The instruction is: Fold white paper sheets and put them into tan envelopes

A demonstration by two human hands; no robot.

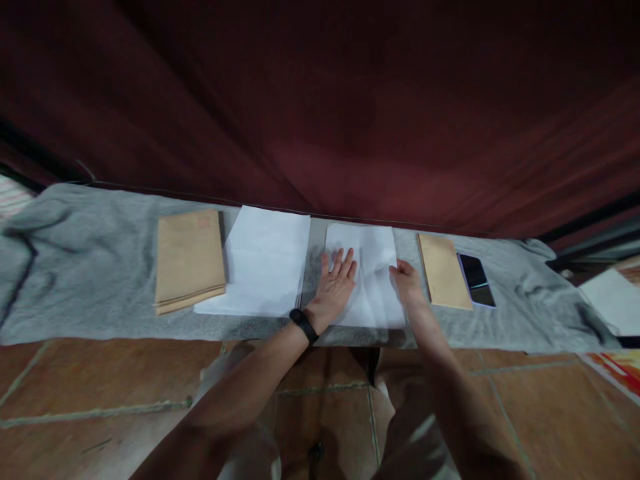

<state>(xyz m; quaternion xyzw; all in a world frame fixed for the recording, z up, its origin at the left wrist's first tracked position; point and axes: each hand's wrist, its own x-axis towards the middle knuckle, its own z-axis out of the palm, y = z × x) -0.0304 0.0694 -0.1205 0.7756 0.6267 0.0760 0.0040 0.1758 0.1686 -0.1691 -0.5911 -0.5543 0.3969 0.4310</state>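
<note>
In front of me a white sheet of paper (373, 287) lies on the grey cloth, with crease lines running down it. My left hand (338, 283) rests flat on its left part, fingers spread, a black band on the wrist. At the sheet's right edge my right hand (405, 279) has its fingers pinched on the paper. Left of my left hand is a stack of white paper (267, 263). Just right of my right hand lies a small pile of brown envelopes (444, 272).
A larger pile of brown envelopes (190, 257) sits at the left. A phone (477, 280) lies beside the right-hand envelopes. The grey cloth (100, 267) covers a narrow bench-like surface. Behind it hangs a dark red curtain (320, 113); below is a tiled floor (125, 380).
</note>
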